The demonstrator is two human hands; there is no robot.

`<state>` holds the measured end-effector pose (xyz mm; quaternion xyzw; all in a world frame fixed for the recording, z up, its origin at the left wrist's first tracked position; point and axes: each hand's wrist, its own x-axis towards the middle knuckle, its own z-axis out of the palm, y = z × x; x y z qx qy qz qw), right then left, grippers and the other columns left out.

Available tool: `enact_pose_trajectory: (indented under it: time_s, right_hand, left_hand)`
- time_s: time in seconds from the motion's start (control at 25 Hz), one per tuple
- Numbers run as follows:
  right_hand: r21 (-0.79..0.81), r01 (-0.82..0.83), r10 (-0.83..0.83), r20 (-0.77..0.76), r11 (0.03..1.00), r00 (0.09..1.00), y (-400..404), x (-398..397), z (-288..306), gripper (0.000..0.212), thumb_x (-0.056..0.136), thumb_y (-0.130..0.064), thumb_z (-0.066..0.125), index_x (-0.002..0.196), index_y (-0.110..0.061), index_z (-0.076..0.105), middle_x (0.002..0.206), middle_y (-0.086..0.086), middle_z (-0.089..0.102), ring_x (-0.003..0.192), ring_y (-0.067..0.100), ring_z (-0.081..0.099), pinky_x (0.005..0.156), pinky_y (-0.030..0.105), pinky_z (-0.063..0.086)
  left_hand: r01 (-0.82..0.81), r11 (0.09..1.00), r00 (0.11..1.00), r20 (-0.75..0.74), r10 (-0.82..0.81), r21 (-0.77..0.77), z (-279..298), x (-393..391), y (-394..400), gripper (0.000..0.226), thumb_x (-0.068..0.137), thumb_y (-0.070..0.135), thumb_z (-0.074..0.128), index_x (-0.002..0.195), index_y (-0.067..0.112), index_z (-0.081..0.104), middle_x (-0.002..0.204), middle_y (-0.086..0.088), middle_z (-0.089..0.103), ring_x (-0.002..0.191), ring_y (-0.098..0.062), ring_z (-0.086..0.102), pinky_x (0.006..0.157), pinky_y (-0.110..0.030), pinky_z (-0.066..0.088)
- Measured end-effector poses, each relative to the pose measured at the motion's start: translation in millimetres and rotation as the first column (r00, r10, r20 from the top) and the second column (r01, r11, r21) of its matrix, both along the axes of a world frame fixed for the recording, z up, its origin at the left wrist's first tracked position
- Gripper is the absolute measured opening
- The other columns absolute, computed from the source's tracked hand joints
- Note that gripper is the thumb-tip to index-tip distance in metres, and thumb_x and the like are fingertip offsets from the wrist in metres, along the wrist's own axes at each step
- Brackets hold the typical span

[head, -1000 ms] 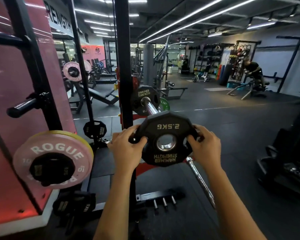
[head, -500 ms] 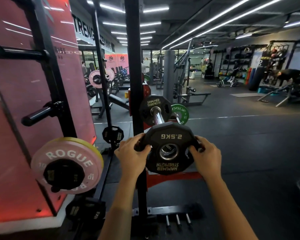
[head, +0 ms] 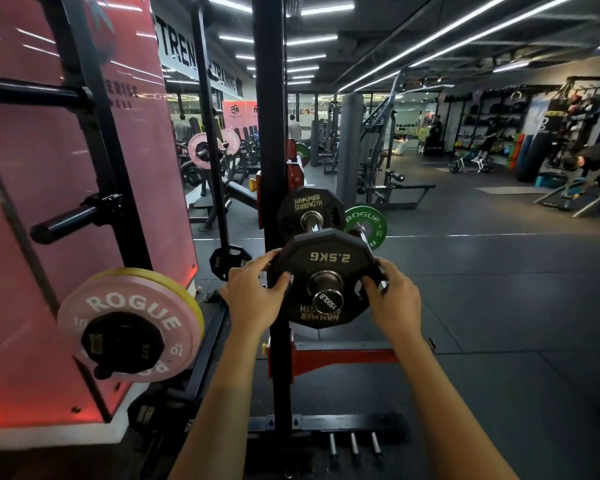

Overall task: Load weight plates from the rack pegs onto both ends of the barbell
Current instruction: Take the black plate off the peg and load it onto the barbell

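Note:
A black 2.5 kg Hammer Strength plate sits on the near end of the barbell sleeve, whose chrome end cap pokes through the plate's hole. My left hand grips the plate's left edge and my right hand grips its right edge. Farther along the sleeve sits a larger black Hammer Strength plate. A green Rogue plate shows beyond it. On the left rack peg hang a pink Rogue plate and a small black plate.
A black rack upright stands just left of the barbell, with a red safety arm below. An empty peg juts out at left. Short pegs stick up from the rack base. A person exercises at far right.
The plate's hole has slid over the barbell's end, so the end cap now shows through it. Both hands moved forward with the plate and keep their hold.

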<state>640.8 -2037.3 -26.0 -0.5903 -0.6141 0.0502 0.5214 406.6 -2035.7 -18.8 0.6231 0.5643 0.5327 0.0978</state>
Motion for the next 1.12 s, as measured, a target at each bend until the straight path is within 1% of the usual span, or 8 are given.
enact_pose_trajectory:
  time_s: [0.08, 0.2, 0.28, 0.48, 0.64, 0.88, 1.0, 1.12]
  right_hand:
    - [-0.003, -0.021, 0.021, 0.026, 1.0, 0.999, 0, 2, -4, 0.043, 0.088, -0.037, 0.064, 0.128, -0.027, 0.055, 0.105, -0.005, 0.065, 0.093, 0.015, 0.057, 0.085, 0.047, 0.051]
    - [-0.021, 0.006, -0.005, 0.058, 1.0, 0.998, 3, 3, -10, 0.072, 0.081, -0.067, 0.059, 0.138, -0.025, 0.046, 0.125, -0.003, 0.06, 0.117, 0.018, 0.046, 0.101, 0.05, 0.042]
    - [-0.023, 0.018, -0.017, 0.05, 1.0, 0.999, 11, 3, -10, 0.085, 0.076, -0.074, 0.057, 0.143, -0.025, 0.039, 0.134, -0.001, 0.055, 0.125, 0.021, 0.042, 0.104, 0.053, 0.038]
    - [-0.017, 0.053, -0.052, 0.039, 0.998, 0.998, 46, -1, -5, 0.093, 0.074, -0.072, 0.058, 0.147, -0.02, 0.035, 0.136, 0.003, 0.052, 0.127, 0.024, 0.039, 0.105, 0.05, 0.038]
    - [-0.053, 0.056, -0.053, 0.055, 0.997, 0.997, 92, -6, 1, 0.093, 0.075, -0.074, 0.053, 0.147, -0.017, 0.036, 0.138, 0.005, 0.051, 0.13, 0.026, 0.038, 0.106, 0.051, 0.037]
    - [-0.044, 0.092, -0.087, 0.093, 0.995, 0.992, 168, -11, 8, 0.094, 0.073, -0.074, 0.051, 0.144, -0.014, 0.041, 0.134, 0.011, 0.055, 0.124, 0.03, 0.044, 0.103, 0.047, 0.04]
    - [-0.047, 0.122, -0.115, 0.13, 0.991, 0.985, 206, -15, 9, 0.091, 0.075, -0.074, 0.05, 0.142, -0.013, 0.043, 0.13, 0.012, 0.057, 0.12, 0.033, 0.047, 0.1, 0.048, 0.042]
    - [-0.039, 0.154, -0.146, 0.162, 0.987, 0.976, 245, -19, 14, 0.091, 0.075, -0.074, 0.051, 0.141, -0.012, 0.045, 0.131, 0.013, 0.056, 0.118, 0.034, 0.047, 0.097, 0.05, 0.044]
  left_hand:
    - [-0.031, 0.999, 0.999, 0.021, 0.031, 0.008, -3, 7, -4, 0.057, 0.073, 0.069, 0.057, 0.126, 0.048, 0.053, 0.109, 0.022, 0.062, 0.113, -0.015, 0.053, 0.1, -0.053, 0.043]
    - [-0.152, 0.987, 0.988, 0.006, 0.152, 0.052, -3, 16, -11, 0.079, 0.068, 0.077, 0.065, 0.134, 0.037, 0.05, 0.118, 0.014, 0.06, 0.116, -0.017, 0.051, 0.099, -0.054, 0.043]
    - [-0.211, 0.971, 0.977, -0.012, 0.214, 0.115, -4, 18, -7, 0.085, 0.066, 0.079, 0.067, 0.135, 0.031, 0.052, 0.12, 0.009, 0.06, 0.115, -0.02, 0.052, 0.096, -0.056, 0.044]
    - [-0.225, 0.964, 0.974, 0.008, 0.226, 0.145, -12, 24, 35, 0.08, 0.07, 0.081, 0.06, 0.13, 0.028, 0.054, 0.12, 0.006, 0.06, 0.113, -0.021, 0.053, 0.092, -0.06, 0.045]
    - [-0.222, 0.968, 0.974, 0.076, 0.214, 0.119, -19, 25, 87, 0.081, 0.071, 0.082, 0.059, 0.129, 0.025, 0.055, 0.124, 0.006, 0.061, 0.118, -0.019, 0.05, 0.098, -0.059, 0.041]
    - [-0.223, 0.974, 0.969, 0.12, 0.217, 0.037, -18, 19, 166, 0.08, 0.067, 0.082, 0.065, 0.126, 0.029, 0.054, 0.12, 0.009, 0.06, 0.118, -0.017, 0.051, 0.105, -0.054, 0.038]
    - [-0.197, 0.98, 0.97, 0.152, 0.19, 0.029, -17, 16, 207, 0.082, 0.064, 0.083, 0.067, 0.124, 0.029, 0.052, 0.117, 0.012, 0.059, 0.115, -0.017, 0.053, 0.1, -0.055, 0.042]
    - [-0.192, 0.981, 0.972, 0.138, 0.188, 0.012, -11, 13, 246, 0.089, 0.062, 0.083, 0.068, 0.129, 0.027, 0.049, 0.124, 0.008, 0.057, 0.12, -0.021, 0.05, 0.102, -0.058, 0.039]
